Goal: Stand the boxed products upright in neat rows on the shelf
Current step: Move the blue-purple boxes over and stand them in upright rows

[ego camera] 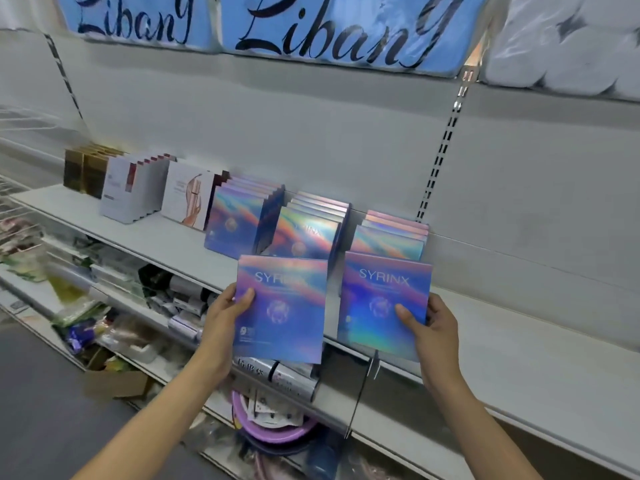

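Observation:
My left hand (pixel 225 320) grips a flat iridescent blue SYRINX box (pixel 287 327) by its left edge, held upright in front of the shelf's edge. My right hand (pixel 429 327) grips a second SYRINX box (pixel 374 317) by its right edge, upright beside the first. Behind them three rows of the same boxes stand on the white shelf (pixel 519 344): a left row (pixel 235 220), a middle row (pixel 308 230) and a shorter right row (pixel 391 233).
Further left on the shelf stand white boxes (pixel 131 192), a white box with a leg picture (pixel 188 199) and gold boxes (pixel 86 171). Blue Libang packs (pixel 329 26) sit on the shelf above. Lower shelves hold mixed packets and a purple basin (pixel 277 427). A slotted upright (pixel 440 150) runs down the back wall.

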`<state>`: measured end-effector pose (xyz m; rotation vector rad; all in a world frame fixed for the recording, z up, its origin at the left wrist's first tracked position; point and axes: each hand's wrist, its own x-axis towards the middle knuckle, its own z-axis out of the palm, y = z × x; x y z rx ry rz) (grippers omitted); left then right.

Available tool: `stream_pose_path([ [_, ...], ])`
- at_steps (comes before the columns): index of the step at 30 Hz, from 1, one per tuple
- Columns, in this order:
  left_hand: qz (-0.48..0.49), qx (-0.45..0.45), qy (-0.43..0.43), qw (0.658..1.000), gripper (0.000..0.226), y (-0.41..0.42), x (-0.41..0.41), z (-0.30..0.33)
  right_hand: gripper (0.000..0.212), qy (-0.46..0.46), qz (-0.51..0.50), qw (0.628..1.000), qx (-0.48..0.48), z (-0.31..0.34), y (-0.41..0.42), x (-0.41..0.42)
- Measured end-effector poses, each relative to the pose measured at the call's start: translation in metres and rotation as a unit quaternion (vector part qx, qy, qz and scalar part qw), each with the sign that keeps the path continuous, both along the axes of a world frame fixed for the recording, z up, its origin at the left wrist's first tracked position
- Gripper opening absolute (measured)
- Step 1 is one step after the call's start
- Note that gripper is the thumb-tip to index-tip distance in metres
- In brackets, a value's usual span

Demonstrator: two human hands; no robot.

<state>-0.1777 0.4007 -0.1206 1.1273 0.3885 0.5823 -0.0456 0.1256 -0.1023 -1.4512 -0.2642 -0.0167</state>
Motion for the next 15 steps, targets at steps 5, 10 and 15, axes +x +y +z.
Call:
stream_pose_path([
  [5,-0.012,0.001,-0.015,1.0,0.018,0.022,0.021,0.003,0.022,0.002,-0.022,1.0,-0.006,0.0,0.014,0.014],
  [10,-0.03,0.011,-0.012,0.999,0.044,0.034,0.047,0.001,0.021,-0.003,-0.028,1.0,-0.002,0.002,0.024,0.037],
  [15,-0.045,0.027,-0.014,0.999,0.074,0.034,0.073,-0.001,0.022,-0.015,-0.048,0.999,-0.019,-0.007,0.032,0.058],
])
